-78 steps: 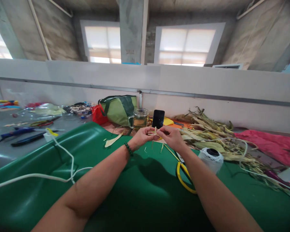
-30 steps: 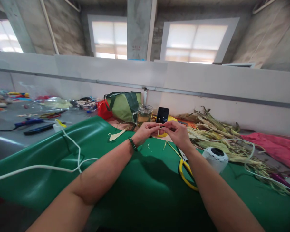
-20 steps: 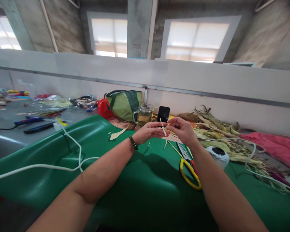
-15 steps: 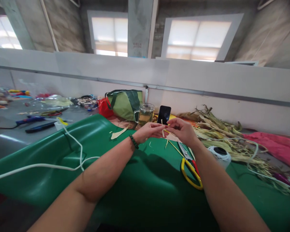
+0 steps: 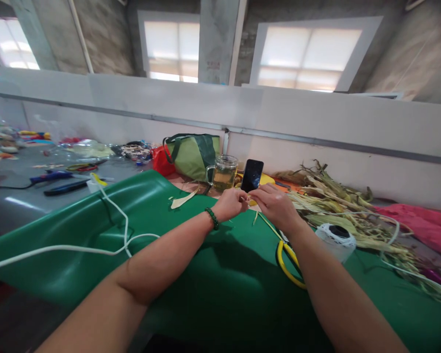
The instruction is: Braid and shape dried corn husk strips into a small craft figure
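My left hand [image 5: 229,206], with a dark green bead bracelet [image 5: 212,218] on its wrist, is closed in a pinch over the green mat [image 5: 206,274]. My right hand [image 5: 277,205] meets it, thumb and fingers pressed together. Between the fingertips is a small pale strip of corn husk [image 5: 248,198], mostly hidden by them. Partly covered by my right forearm, yellow-handled scissors [image 5: 287,267] lie on the mat. A loose pale piece of husk [image 5: 183,200] rests left of my hands.
Behind my hands stand a phone [image 5: 252,175], a glass mug [image 5: 224,176] of liquid and a green bag [image 5: 193,154]. Dried corn husks [image 5: 330,196] and a cone of white thread [image 5: 336,241] are at right. A white cable [image 5: 59,252] crosses the mat's left side.
Both hands have drawn closer together, fingers curling in more. The pale strip that stood out between them is now mostly covered. The whole view has shifted slightly.
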`<state>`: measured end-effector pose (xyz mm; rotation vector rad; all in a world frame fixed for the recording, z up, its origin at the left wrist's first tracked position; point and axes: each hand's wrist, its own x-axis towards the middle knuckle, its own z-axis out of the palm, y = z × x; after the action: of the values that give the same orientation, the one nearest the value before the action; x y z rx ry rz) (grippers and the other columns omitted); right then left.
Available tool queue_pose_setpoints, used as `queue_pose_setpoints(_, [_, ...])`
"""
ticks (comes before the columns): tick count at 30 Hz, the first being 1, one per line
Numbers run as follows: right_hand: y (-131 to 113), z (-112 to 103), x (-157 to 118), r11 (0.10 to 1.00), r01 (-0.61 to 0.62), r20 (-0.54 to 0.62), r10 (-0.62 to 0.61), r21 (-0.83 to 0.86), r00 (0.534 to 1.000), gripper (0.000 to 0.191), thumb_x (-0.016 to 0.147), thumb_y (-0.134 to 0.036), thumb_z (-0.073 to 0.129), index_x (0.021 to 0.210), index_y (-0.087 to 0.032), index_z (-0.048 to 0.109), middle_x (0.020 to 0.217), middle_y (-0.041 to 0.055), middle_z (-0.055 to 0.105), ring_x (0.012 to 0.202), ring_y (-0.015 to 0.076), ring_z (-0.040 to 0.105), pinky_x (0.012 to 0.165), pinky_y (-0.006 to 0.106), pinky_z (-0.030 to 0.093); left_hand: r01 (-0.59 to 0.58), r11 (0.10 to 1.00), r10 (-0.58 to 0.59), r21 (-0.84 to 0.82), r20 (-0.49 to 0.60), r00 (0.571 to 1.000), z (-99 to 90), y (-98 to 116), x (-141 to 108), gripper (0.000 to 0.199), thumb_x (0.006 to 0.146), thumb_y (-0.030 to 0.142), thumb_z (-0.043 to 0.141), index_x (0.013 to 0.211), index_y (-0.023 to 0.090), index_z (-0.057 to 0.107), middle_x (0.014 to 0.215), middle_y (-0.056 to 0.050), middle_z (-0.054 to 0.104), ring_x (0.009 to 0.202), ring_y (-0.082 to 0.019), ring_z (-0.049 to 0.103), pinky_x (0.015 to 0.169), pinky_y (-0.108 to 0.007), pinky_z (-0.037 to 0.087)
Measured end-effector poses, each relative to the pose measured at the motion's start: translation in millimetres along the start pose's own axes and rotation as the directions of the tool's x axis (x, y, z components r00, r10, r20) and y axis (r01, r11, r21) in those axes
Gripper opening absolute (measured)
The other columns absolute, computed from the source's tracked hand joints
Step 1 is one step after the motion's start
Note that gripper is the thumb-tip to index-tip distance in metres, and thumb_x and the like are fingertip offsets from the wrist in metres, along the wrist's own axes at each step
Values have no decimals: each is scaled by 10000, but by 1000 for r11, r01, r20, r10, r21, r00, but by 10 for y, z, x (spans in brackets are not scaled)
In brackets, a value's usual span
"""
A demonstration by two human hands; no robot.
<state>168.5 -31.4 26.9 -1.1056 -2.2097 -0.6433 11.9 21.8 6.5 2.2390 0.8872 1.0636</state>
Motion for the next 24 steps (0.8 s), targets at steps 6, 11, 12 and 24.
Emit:
queue_pose_setpoints(6, [-63, 12, 2, 980, -154, -101, 167, 123, 981, 221, 883, -282, 510, 792, -199, 693, 783, 84, 688, 763, 214, 606, 718, 334, 466, -22, 988, -1, -153, -147, 989, 20, -11, 30, 169, 742, 147, 565, 830, 121, 707, 681, -31, 690, 621, -126, 575, 598, -209, 425])
queue_pose_setpoints(11, [-76, 75, 39, 748, -361, -47, 462, 557, 885, 222, 794, -369, 592, 759, -186, 712, 723, 50, 710, 637, 176, 614, 608, 295, 474, -66, 901, 1, -428, -150, 989, 59, -17, 40, 196, 754, 224, 598, 909, 116, 652, 571, 12, 588, 548, -96, 511, 560, -196, 400])
queue_pose_setpoints(12, [-64, 82, 44, 694, -386, -7, 491, 608, 871, 233, 769, -386, 610, 742, -180, 717, 703, 45, 709, 608, 168, 607, 579, 285, 468, -67, 884, 0, -464, -142, 990, 55, -7, 37, 205, 753, 232, 602, 914, 112, 643, 565, 18, 572, 534, -87, 492, 545, -190, 388])
queue_pose_setpoints(24, [-50, 10, 66, 497, -569, 91, 696, 655, 712, 220, 623, -379, 700, 642, -160, 707, 589, 53, 689, 488, 145, 557, 480, 270, 430, 42, 751, -34, -659, 25, 999, -27, 125, -11, 301, 674, 236, 713, 922, 109, 601, 715, -19, 649, 638, -97, 582, 615, -203, 437])
